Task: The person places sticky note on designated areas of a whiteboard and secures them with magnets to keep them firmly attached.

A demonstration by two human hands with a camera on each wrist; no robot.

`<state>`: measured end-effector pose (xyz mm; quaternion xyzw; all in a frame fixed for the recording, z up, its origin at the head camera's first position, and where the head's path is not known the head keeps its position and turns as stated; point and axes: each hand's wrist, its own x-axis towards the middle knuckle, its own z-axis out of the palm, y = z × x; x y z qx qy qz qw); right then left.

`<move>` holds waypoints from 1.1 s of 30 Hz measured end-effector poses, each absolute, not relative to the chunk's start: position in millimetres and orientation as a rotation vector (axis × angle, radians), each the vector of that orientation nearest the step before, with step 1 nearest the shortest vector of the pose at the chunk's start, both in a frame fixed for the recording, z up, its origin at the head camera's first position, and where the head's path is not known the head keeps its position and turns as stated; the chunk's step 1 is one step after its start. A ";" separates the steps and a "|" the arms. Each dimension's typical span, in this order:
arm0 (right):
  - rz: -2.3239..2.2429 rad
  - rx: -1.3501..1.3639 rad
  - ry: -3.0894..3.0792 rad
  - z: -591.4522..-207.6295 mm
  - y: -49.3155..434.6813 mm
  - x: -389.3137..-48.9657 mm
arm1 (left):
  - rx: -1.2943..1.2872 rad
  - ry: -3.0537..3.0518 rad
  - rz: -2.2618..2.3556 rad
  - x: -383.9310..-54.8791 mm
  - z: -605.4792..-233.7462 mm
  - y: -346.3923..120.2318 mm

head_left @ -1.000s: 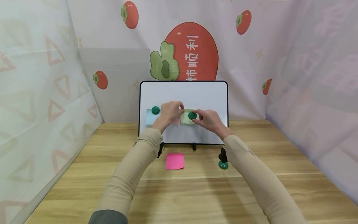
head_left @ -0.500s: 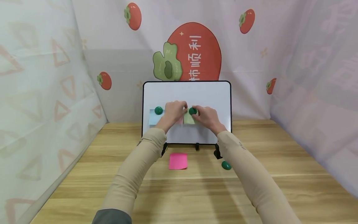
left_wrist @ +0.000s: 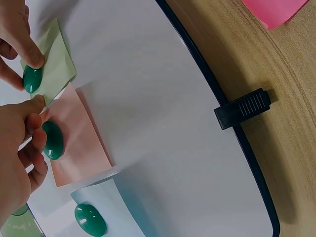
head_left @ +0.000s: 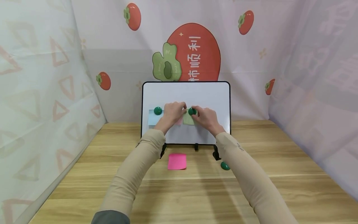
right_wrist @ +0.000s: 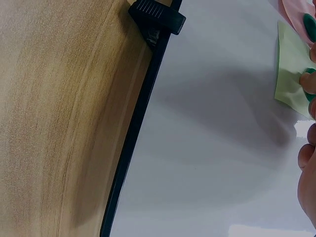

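Note:
A pale green sticky note [head_left: 188,120] lies against the whiteboard [head_left: 170,93], right of a salmon-pink note [left_wrist: 76,143]. My left hand [head_left: 172,112] pinches the green note's upper left corner and, in the head view, covers most of the pink note. My right hand [head_left: 207,119] holds a green oval magnet [left_wrist: 32,79] between thumb and fingers, at the top of the green note. Another green magnet [left_wrist: 53,140] sits on the pink note. The light blue note [head_left: 154,118] at the left has its own magnet [head_left: 158,110].
On the wooden table [head_left: 179,193], a bright pink sticky note [head_left: 177,161] lies before the board. A loose green magnet [head_left: 225,165] lies beside my right forearm. Black stand feet [head_left: 216,153] and clips [left_wrist: 242,109] hold the board's lower edge. Patterned cloth [head_left: 117,56] hangs behind.
My right hand has moved the magnet slightly up to the green note's top edge. My left hand keeps its place at the note's corner. The head view has shifted a little.

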<state>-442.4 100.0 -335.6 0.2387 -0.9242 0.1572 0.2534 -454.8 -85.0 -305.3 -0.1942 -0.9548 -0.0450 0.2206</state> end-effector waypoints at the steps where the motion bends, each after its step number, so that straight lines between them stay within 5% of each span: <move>1: 0.431 0.647 -2.509 -336.2 100.1 -442.3 | -0.536 -2.642 -0.130 -454.4 -305.6 -85.3; 33: 0.606 0.667 -2.604 -354.6 123.2 -404.8 | -0.575 -2.702 -0.375 -420.1 -321.8 -121.0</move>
